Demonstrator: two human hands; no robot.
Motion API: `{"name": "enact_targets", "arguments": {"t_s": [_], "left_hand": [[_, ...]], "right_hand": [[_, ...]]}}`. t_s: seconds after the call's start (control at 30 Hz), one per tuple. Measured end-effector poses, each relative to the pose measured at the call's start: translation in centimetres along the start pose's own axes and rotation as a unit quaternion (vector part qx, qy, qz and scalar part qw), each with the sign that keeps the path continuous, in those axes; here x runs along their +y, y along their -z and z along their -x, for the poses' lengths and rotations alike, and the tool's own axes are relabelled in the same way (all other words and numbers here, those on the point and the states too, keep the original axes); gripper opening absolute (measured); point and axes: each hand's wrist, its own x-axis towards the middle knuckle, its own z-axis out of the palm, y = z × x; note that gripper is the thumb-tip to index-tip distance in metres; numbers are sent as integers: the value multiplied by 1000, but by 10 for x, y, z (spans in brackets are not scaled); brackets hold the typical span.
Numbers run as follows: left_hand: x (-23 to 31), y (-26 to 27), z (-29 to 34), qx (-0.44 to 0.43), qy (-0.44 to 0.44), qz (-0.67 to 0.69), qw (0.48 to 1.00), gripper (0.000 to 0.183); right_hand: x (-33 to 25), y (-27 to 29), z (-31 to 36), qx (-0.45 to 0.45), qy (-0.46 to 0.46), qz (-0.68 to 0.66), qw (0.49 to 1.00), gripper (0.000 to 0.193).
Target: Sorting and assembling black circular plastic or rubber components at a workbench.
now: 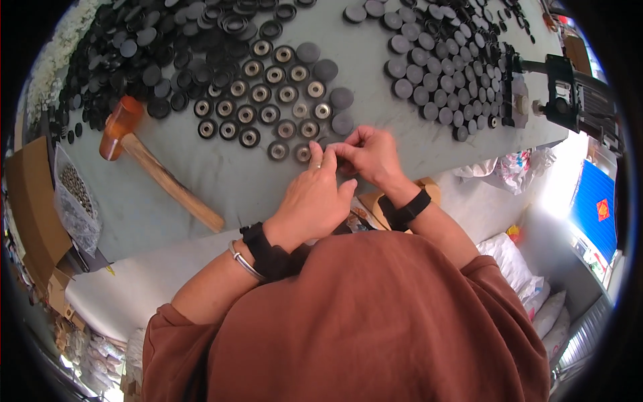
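Observation:
My left hand (313,194) lies over the table edge with its fingers stretched out and thumb apart. Its fingertips touch down beside a black ring with a metal centre (303,153). Close against it, my right hand (372,157) is closed in a pinch, thumb and index finger together; what they hold is mostly hidden by the fingers. In front of both hands several black round caps with metal washer-like inserts (269,113) lie in loose rows. Plain grey-black discs (342,98) border these rows on the right.
A mallet with an orange head (125,120) and wooden handle lies left. Black caps (134,50) heap up at the far left; grey discs (442,80) spread at the right beside a black metal fixture (559,94). A clear bag of small metal parts (77,194) sits at the left edge.

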Motion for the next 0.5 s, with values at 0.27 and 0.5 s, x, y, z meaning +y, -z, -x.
{"name": "enact_targets", "arguments": {"t_s": [0.27,0.5], "left_hand": [[11,-12,8,83,-30,58,994,72],[0,-30,-26,101,-108,95,984,71]], "right_hand": [[-18,7,4,146,367,227,890,49],[-21,30,-37,165,355,455,800,44]]}}
